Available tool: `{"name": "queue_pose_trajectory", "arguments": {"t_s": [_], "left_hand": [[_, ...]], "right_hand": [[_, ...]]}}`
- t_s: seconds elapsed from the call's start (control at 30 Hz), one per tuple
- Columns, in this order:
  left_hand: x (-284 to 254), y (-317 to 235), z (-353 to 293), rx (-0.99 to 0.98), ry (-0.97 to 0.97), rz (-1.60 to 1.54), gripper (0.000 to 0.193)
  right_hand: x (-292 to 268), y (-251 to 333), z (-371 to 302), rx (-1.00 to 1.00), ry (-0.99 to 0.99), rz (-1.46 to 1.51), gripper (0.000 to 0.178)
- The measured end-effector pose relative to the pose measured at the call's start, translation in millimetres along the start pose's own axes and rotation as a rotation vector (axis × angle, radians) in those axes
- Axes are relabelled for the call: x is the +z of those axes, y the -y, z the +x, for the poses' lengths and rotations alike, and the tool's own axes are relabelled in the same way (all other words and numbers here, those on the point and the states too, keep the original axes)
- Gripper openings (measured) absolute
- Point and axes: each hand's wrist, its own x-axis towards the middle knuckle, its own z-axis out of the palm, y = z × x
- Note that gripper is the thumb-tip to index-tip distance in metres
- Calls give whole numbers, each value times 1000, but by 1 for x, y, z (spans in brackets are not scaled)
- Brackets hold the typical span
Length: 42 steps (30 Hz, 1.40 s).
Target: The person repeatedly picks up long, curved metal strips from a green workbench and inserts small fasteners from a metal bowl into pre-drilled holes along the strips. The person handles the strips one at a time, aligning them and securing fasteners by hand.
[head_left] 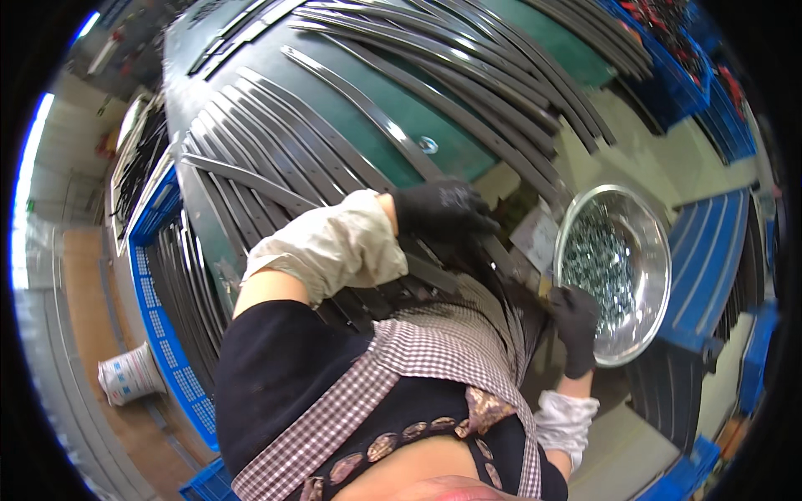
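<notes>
My left hand (444, 209), in a black glove, is closed over a long dark metal strip (355, 100) that runs from the table toward my body. Its fingertips blend into the dark parts beneath. To its left, many similar strips (276, 125) lie side by side, one crossing over the others. My right hand (575, 321), also black-gloved, is at the near left rim of a shiny metal bowl (654, 313). Its fingers are curled; whatever they hold is too small or hidden to make out. Small silvery metal pieces (597, 263) fill part of the bowl. A small shiny ring-like piece (428, 145) rests on the table.
Stacks of dark strips (468, 67) spread across the far side of the green table (401, 171). Blue crates (681, 83) stand at far right, a blue crate (171, 334) with strips at left. A white sack (131, 376) sits on the floor. A checked apron (434, 351) covers my front.
</notes>
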Motion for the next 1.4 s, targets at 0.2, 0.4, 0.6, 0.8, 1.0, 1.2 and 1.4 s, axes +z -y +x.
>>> {"name": "queue_pose_trajectory", "arguments": {"t_s": [0.2, 0.4, 0.6, 0.8, 1.0, 1.2, 1.4], "left_hand": [[7, -22, -12, 26, 8, -71, 50], [-20, -76, -53, -187, -174, 105, 52], [-24, -112, -101, -461, -152, 161, 55], [-38, -126, -163, -497, -55, 163, 47], [-75, -95, -137, -680, -225, 49, 39], [-53, 37, -11, -276, -336, 451, 36], [-18, 82, 17, -385, -189, 337, 36]], "right_hand": [[-21, -87, 22, 128, 45, -394, 38], [10, -145, 22, 157, 273, -608, 57], [13, -157, 39, 46, 172, -506, 24], [-17, -146, 51, 85, 40, -294, 25], [-41, -102, 54, 166, -18, -8, 32], [-43, -82, 30, 404, -72, 694, 17], [-48, -17, -4, 434, -171, 783, 13]]}}
